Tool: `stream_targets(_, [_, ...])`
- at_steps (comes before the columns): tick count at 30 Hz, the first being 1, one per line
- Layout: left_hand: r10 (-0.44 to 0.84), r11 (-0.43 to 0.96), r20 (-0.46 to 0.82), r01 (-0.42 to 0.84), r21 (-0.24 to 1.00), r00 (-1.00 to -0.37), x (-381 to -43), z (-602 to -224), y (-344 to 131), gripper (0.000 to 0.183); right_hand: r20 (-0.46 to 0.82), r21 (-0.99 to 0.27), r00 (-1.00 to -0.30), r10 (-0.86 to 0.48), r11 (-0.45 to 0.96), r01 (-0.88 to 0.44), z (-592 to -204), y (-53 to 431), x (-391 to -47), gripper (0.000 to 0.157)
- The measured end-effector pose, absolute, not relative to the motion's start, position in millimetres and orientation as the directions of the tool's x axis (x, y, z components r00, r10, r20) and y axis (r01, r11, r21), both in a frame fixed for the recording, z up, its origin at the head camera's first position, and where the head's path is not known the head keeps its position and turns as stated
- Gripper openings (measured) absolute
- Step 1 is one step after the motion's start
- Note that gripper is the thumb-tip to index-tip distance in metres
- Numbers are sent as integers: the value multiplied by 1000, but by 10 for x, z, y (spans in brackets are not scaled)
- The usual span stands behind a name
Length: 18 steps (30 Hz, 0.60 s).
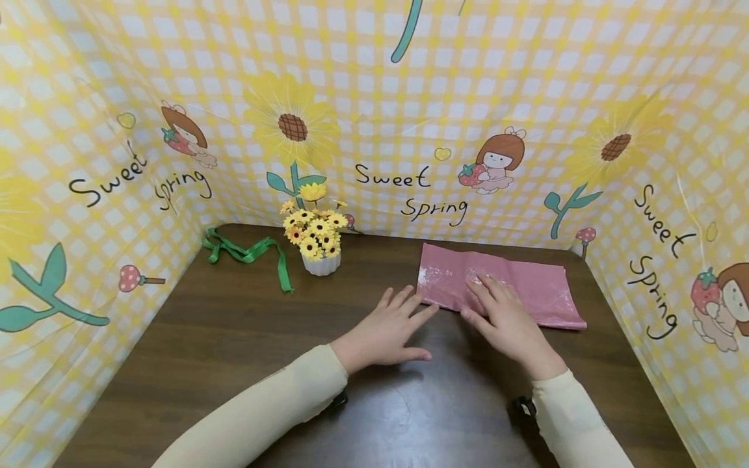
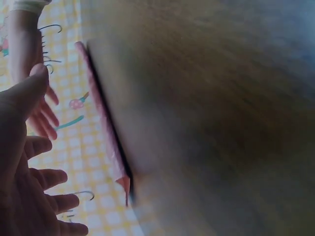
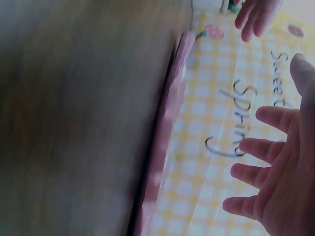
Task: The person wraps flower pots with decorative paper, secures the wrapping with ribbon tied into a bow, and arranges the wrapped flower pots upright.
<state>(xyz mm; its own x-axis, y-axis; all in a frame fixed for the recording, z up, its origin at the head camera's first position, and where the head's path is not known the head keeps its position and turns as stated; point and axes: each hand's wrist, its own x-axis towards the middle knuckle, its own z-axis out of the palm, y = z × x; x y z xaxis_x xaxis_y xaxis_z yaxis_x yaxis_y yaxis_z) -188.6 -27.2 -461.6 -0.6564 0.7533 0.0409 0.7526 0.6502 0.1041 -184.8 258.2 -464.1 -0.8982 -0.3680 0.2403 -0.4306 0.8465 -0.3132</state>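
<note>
Past cropped sleeves (image 1: 263, 411), left hand (image 1: 384, 333) and right hand (image 1: 513, 328), fingers (image 3: 268, 149) apart, partly hide a pink sheet (image 1: 544, 289).

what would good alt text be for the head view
A person's left hand and right hand, fingers spread, are over a dark brown wood-grain table, the right overlapping a flat, folded pink sheet. To the left are yellow flowers in a white ribbed pot and a green ribbon; yellow-checked fabric hangs behind.

From my end I see a curtained-off booth (image 1: 222, 58), the wider room hidden, because yellow-checked "Sweet Spring" cloth (image 1: 374, 117) walls in a dark wood-grain tabletop (image 1: 205, 364) on three sides.
</note>
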Motion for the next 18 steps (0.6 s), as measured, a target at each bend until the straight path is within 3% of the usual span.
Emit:
stream_targets(9, [786, 616, 11, 785, 61, -618, -2124, -4776, 111, 74, 192, -366, -937, -291, 865, -344, -4706, 2784, -2088, 56])
stream_targets(18, [793, 609, -26, 792, 37, -609, -2298, -4810, 383, 73, 111, -345, -968, -227, 904, -252, -4736, 2927, -2232, 47])
